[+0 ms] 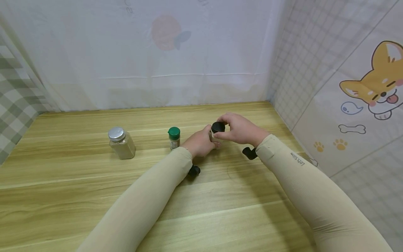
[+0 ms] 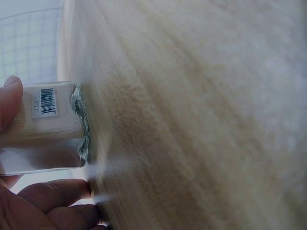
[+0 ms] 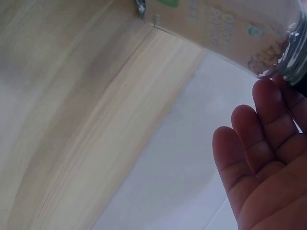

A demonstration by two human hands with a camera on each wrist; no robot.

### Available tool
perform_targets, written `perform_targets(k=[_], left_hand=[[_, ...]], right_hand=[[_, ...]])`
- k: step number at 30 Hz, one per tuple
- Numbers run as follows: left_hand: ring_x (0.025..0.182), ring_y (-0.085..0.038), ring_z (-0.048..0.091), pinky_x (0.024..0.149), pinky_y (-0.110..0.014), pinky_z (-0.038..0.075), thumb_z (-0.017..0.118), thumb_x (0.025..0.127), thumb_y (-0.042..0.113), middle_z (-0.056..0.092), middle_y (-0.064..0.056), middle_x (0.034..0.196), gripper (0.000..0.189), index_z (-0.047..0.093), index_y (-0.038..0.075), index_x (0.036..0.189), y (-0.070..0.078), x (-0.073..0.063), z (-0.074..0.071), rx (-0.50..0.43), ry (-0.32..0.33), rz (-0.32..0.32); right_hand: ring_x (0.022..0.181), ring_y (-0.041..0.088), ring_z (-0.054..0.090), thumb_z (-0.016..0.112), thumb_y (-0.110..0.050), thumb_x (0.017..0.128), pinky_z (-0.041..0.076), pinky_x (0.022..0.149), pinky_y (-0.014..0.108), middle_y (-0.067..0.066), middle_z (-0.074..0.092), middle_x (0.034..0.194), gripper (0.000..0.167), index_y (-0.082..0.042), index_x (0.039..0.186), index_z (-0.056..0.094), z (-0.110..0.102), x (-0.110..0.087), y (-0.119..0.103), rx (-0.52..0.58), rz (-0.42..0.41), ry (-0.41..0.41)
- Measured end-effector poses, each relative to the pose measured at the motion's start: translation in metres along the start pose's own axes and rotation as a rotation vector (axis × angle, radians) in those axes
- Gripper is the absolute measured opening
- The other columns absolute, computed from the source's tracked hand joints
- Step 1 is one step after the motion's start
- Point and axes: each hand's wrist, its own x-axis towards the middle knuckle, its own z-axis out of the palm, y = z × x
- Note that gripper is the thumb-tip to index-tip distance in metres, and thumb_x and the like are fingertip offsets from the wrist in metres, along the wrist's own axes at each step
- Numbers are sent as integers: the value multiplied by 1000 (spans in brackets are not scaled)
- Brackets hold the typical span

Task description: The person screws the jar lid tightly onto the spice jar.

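Note:
A clear glass spice jar of tan powder stands on the wooden table, in front of me and slightly right. Its body is held by my left hand. In the left wrist view the thumb lies along the jar's side, by a barcode sticker. My right hand grips the black lid between thumb and fingers. The right wrist view shows the jar's printed label, with the other fingers spread below the lid.
A green-capped spice bottle stands just left of my left hand. Farther left is a square glass jar with a silver lid. A white curtain hangs behind the table, and a printed sheet borders its right side.

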Motion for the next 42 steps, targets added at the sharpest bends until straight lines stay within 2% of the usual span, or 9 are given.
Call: perform_targets(k=[8, 14, 19, 21, 23, 27, 31, 35, 42], left_hand=[[126, -27, 61, 106, -47, 47, 69, 103, 41, 61, -12, 145, 54, 40, 19, 143, 0, 0, 0, 0, 5, -3], [128, -27, 60, 107, -48, 47, 69, 102, 42, 60, -12, 146, 56, 40, 18, 143, 0, 0, 0, -2, 4, -8], [124, -26, 61, 106, -47, 48, 69, 102, 42, 61, -12, 144, 55, 41, 18, 142, -1, 1, 0, 1, 6, -4], [124, -26, 61, 107, -47, 48, 70, 102, 41, 62, -12, 143, 54, 41, 17, 142, -1, 1, 1, 12, 11, 2], [129, -27, 61, 110, -48, 47, 70, 102, 41, 61, -13, 144, 56, 41, 17, 143, -2, 2, 1, 24, 17, 4], [138, -29, 57, 115, -50, 45, 70, 101, 42, 59, -13, 149, 62, 38, 16, 148, -2, 3, 2, 39, 21, 2], [132, -29, 60, 111, -49, 47, 69, 102, 43, 63, -12, 141, 58, 39, 18, 145, -2, 3, 2, 32, 15, -5], [118, -26, 63, 102, -47, 49, 68, 103, 43, 66, -9, 127, 50, 41, 19, 138, -2, 2, 1, 22, 5, -11], [118, -26, 61, 101, -46, 48, 69, 102, 41, 64, -11, 135, 51, 42, 19, 139, -2, 2, 2, 15, 8, -6]], right_hand=[[105, 32, 62, 77, -26, 96, 48, 92, 42, 7, 70, 111, 31, -7, 119, 70, 2, 0, 1, -7, 5, 13], [98, 31, 61, 80, -31, 94, 47, 86, 40, 6, 69, 105, 30, -8, 111, 68, 3, -1, -1, -21, 28, 32], [98, 33, 61, 82, -33, 92, 47, 86, 39, 5, 68, 101, 32, -9, 107, 68, 4, 0, -1, -12, 17, 45], [99, 32, 62, 82, -35, 92, 48, 89, 41, 6, 69, 102, 37, -7, 112, 68, 4, 0, 0, -13, 2, 45], [98, 31, 62, 82, -37, 92, 49, 93, 43, 8, 69, 107, 49, -5, 124, 66, 5, 0, 1, -10, -6, 45], [104, 28, 62, 81, -34, 93, 50, 102, 49, 13, 68, 123, 67, 0, 145, 56, 3, -1, 3, 20, -31, 30], [110, 27, 61, 78, -20, 94, 49, 104, 54, 11, 69, 122, 49, -3, 137, 63, 3, -1, 4, 75, -74, 7], [106, 26, 61, 73, -13, 95, 49, 100, 54, 9, 69, 114, 34, -5, 127, 67, 3, -1, 4, 81, -82, -3], [103, 30, 62, 77, -22, 96, 47, 91, 43, 7, 69, 111, 29, -7, 119, 68, 3, -1, 1, 31, -27, 8]])
